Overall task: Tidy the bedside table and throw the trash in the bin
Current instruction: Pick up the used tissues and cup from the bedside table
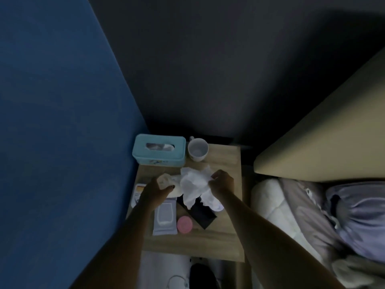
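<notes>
**Sam:** What step am I on?

**Me:** I think I am picking up the trash. My right hand (221, 182) pinches the edge of a big white crumpled tissue (192, 187), fingers pressed together on it. The tissue sits in the middle of the bedside table (225, 236), and part of it hangs over a dark flat thing (203, 215).

**Sam:** And the other hand?

**Me:** My left hand (155, 191) is closed around a small pale wad (164, 180), near the table's left side. It looks like more trash, but the room is dim, so I am not sure.

**Sam:** What comes next?

**Me:** I guess I should lift both bits and carry them to the bin. I cannot see a bin here, so I must look for it first.

**Sam:** What else is on the table?

**Me:** A teal tissue box (159, 150) and a white mug (198, 152) stand at the back, close together. A wipes pack (164, 220) and a round pink lid (185, 224) lie near the front, just beside each other.

**Sam:** And the room?

**Me:** Dark. A blue wall (62, 122) is on the left. A bed with a pillow (358, 215) is on the right.
</notes>
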Motion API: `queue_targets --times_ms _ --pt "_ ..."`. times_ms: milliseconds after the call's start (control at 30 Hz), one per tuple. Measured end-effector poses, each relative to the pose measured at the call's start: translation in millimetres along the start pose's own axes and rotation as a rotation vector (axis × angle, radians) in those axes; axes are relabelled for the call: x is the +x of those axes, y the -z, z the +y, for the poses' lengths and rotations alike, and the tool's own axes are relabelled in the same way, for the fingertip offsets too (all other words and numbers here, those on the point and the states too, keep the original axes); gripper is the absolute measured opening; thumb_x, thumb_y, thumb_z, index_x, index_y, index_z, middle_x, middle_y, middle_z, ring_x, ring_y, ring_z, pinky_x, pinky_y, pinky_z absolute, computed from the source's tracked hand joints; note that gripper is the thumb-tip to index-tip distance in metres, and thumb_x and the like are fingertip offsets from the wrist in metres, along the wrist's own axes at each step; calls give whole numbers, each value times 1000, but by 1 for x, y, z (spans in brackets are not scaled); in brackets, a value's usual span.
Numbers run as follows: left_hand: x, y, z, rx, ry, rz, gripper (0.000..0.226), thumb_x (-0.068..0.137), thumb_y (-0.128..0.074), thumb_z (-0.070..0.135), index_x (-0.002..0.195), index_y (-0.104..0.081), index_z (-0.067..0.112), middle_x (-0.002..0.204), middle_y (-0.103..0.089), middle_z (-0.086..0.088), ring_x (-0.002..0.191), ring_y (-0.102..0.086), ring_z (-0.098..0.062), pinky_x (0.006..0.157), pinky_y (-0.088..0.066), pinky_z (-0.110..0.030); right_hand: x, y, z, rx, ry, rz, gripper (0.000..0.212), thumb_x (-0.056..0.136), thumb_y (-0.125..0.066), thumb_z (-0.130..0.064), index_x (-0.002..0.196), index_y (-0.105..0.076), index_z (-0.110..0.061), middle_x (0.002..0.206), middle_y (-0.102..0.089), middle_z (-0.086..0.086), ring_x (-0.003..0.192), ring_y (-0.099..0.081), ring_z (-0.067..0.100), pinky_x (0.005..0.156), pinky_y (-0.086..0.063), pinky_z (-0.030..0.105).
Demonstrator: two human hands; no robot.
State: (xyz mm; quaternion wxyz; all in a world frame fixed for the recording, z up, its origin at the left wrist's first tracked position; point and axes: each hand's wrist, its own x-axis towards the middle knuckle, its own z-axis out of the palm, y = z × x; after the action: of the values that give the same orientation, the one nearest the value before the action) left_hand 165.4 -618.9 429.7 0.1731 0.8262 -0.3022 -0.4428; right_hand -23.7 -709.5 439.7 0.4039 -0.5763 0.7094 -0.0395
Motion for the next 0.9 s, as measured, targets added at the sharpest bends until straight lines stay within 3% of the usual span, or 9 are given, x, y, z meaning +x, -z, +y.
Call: queue_targets --times_ms 167,433,500,600,733,900 --pt "18 -1 -5 11 18 -2 67 82 -71 37 137 -42 12 133 -54 -12 119 -53 -29 95 -47 -39 15 -16 1 54 -19 -25 21 83 -65 -11 103 -61 -16 106 -66 6 95 -64 22 83 -58 37" --pt "-2 8 -7 6 -26 3 73 83 -71 35 142 -36 10 137 -52 -12 124 -50 -28 88 -41 -29 -7 -8 0 -2 20 -84 39 85 -60 -17 124 -57 -14 119 -65 11 109 -61 27 89 -51 35" --pt "-17 15 -10 5 -40 1 74 82 -71 34 142 -35 9 136 -52 -13 123 -51 -27 84 -40 -28 -22 0 -3 12 30 -74 39 85 -58 -14 124 -57 -13 119 -64 10 110 -61 27 83 -47 27" --pt "-46 30 -16 21 -48 -13 87 80 -73 38 147 -27 8 146 -43 -14 130 -45 -29 97 -42 -33 -55 10 -5 47 44 -36 34 82 -57 -9 115 -62 -16 118 -65 6 106 -62 23 76 -44 21" --pt "-96 44 -31 77 -129 -28 79 81 -72 37 144 -34 9 142 -46 -12 126 -48 -27 95 -41 -31 -109 20 5 60 77 -11 25 80 -55 -10 100 -68 -21 114 -66 -3 89 -60 12 53 -37 4" --pt "-169 44 -68 179 -174 15 72 80 -72 37 139 -41 9 134 -55 -14 118 -55 -29 94 -47 -34 -187 19 36 165 67 60 26 74 -59 -3 94 -69 -15 111 -67 6 102 -63 24 79 -48 24"
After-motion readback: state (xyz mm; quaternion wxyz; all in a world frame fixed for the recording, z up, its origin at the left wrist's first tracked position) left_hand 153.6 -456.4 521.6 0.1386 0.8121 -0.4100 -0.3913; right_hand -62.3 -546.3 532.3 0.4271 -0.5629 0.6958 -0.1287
